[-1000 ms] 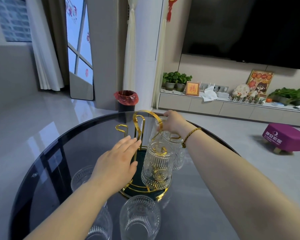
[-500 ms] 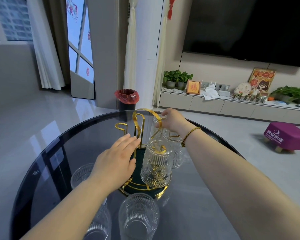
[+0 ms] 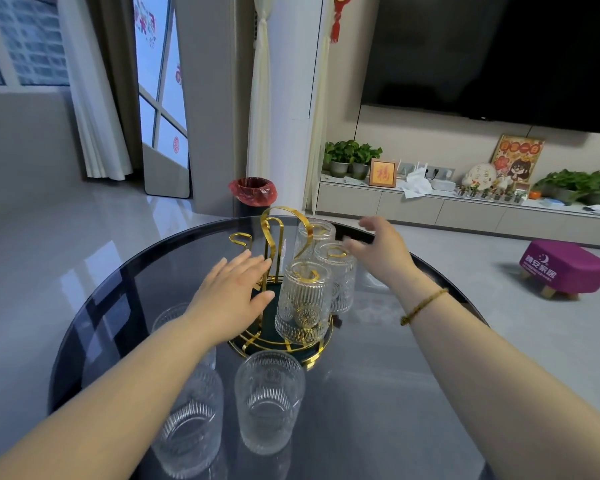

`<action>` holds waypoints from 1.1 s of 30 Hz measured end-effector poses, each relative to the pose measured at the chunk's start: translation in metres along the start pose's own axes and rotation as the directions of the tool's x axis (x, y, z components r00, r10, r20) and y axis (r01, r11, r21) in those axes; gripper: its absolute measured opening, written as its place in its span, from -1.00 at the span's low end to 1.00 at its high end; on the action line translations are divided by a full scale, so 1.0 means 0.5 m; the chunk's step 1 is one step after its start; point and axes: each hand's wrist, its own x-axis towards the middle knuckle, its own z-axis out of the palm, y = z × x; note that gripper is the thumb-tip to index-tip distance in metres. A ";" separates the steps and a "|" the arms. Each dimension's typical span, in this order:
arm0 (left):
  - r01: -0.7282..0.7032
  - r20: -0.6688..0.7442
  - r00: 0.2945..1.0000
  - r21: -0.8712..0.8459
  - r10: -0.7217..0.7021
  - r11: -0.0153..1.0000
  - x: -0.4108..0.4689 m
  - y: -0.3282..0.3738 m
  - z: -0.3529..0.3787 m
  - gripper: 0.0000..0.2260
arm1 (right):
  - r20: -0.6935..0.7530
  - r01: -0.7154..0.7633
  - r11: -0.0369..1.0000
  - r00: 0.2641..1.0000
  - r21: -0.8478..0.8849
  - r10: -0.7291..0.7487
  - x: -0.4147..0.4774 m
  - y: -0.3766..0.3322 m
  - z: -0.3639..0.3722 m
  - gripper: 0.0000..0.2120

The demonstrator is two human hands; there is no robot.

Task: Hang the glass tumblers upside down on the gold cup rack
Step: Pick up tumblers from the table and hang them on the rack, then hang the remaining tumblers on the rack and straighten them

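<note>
The gold cup rack (image 3: 274, 230) stands on a round dark glass table (image 3: 378, 375), with a green base ringed in gold. Three ribbed glass tumblers hang upside down on its right side: a near one (image 3: 303, 301), a middle one (image 3: 340, 275) and a far one (image 3: 314, 237). My left hand (image 3: 231, 296) lies flat and open against the rack's left side. My right hand (image 3: 381, 249) hovers open just right of the hung tumblers, holding nothing. Upright tumblers stand near me: one in front (image 3: 269, 400), one under my left forearm (image 3: 189, 424), another partly hidden (image 3: 168, 318).
A bare gold hook (image 3: 239, 239) sticks out at the rack's far left. Beyond the table are a bin with a red liner (image 3: 253, 194), a low TV cabinet (image 3: 430, 209) with plants and a purple stool (image 3: 565, 268) on the floor.
My right hand has let go of the far tumbler, which now hangs on the rack, and has pulled back to the right with fingers spread. My left hand stays by the rack.
</note>
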 end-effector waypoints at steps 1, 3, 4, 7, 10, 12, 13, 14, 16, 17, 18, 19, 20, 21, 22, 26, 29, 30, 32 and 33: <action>-0.004 -0.018 1.000 -0.017 0.003 1.000 -0.012 0.004 -0.003 -0.54 | -0.021 0.001 1.000 1.000 0.019 0.000 -0.024 0.009 -0.009 -0.57; -0.030 -0.100 0.995 -0.048 0.025 0.998 -0.050 0.015 -0.003 -0.55 | -0.039 0.014 0.999 0.999 0.040 -0.013 -0.077 0.024 -0.016 -0.60; -0.045 -0.144 0.989 -0.063 0.036 0.997 -0.073 0.020 0.000 -0.56 | -0.043 0.024 0.999 0.999 0.044 -0.023 -0.102 0.030 -0.015 -0.61; -0.105 -0.248 0.965 -0.086 0.081 0.991 -0.147 0.044 0.011 -0.58 | -0.027 0.052 0.997 0.998 0.061 -0.050 -0.172 0.040 -0.006 -0.67; -0.187 -0.355 0.922 -0.066 0.152 0.980 -0.216 0.073 0.024 -0.69 | 0.002 0.047 0.997 0.999 0.064 -0.047 -0.228 0.048 0.012 -0.83; -0.224 -0.361 0.911 -0.037 0.197 0.974 -0.260 0.087 0.039 -0.74 | 0.035 0.024 0.999 0.999 0.032 -0.026 -0.265 0.061 0.028 -0.84; -0.241 -0.332 0.919 -0.048 0.212 0.969 -0.279 0.091 0.048 -0.72 | 0.064 0.010 1.000 0.998 0.022 -0.011 -0.283 0.070 0.038 -0.82; -0.252 -0.293 0.929 -0.051 0.227 0.966 -0.297 0.091 0.061 -0.71 | 0.097 -0.006 1.000 0.995 0.016 0.005 -0.302 0.080 0.050 -0.82; -0.248 -0.215 0.948 -0.027 0.236 0.968 -0.330 0.083 0.094 -0.75 | 0.160 -0.027 0.999 0.987 0.031 0.021 -0.338 0.100 0.074 -0.79; -0.243 -0.183 0.954 -0.010 0.238 0.970 -0.344 0.078 0.109 -0.79 | 0.188 -0.037 0.998 0.982 0.054 0.026 -0.354 0.108 0.086 -0.74; -0.235 -0.159 0.960 -0.007 0.231 0.972 -0.358 0.074 0.124 -0.82 | 0.216 -0.054 0.995 0.976 0.079 0.036 -0.367 0.113 0.098 -0.68; -0.216 -0.142 0.967 -0.014 0.211 0.976 -0.371 0.070 0.141 -0.81 | 0.245 -0.073 0.992 0.968 0.102 0.046 -0.380 0.117 0.110 -0.62; -0.188 -0.130 0.974 -0.025 0.183 0.982 -0.381 0.065 0.156 -0.78 | 0.275 -0.091 0.988 0.960 0.122 0.055 -0.391 0.119 0.122 -0.56; -0.151 -0.122 0.982 -0.030 0.146 0.988 -0.387 0.061 0.168 -0.73 | 0.302 -0.105 0.985 0.951 0.136 0.060 -0.399 0.120 0.133 -0.51; -0.102 -0.106 0.990 -0.030 0.098 0.994 -0.390 0.059 0.177 -0.69 | 0.323 -0.112 0.983 0.944 0.142 0.061 -0.407 0.119 0.143 -0.46; 0.042 0.014 0.999 -0.054 -0.042 0.998 -0.382 0.041 0.201 -0.64 | 0.324 -0.072 0.990 0.946 0.119 0.030 -0.412 0.113 0.176 -0.30; 0.059 0.069 0.996 -0.017 -0.057 0.998 -0.377 0.031 0.215 -0.64 | 0.350 -0.064 0.990 0.937 0.122 0.017 -0.398 0.106 0.192 -0.14; 0.061 0.074 0.995 -0.017 -0.060 0.998 -0.378 0.030 0.216 -0.64 | 0.359 -0.049 0.992 0.933 0.116 0.004 -0.393 0.104 0.196 -0.11; 0.057 0.077 0.995 -0.007 -0.057 0.998 -0.380 0.027 0.218 -0.64 | 0.373 -0.017 0.994 0.928 0.104 -0.023 -0.386 0.101 0.204 -0.08; 0.055 0.077 0.996 -0.001 -0.055 0.998 -0.380 0.026 0.220 -0.64 | 0.374 -0.004 0.994 0.927 0.105 -0.035 -0.384 0.099 0.206 -0.08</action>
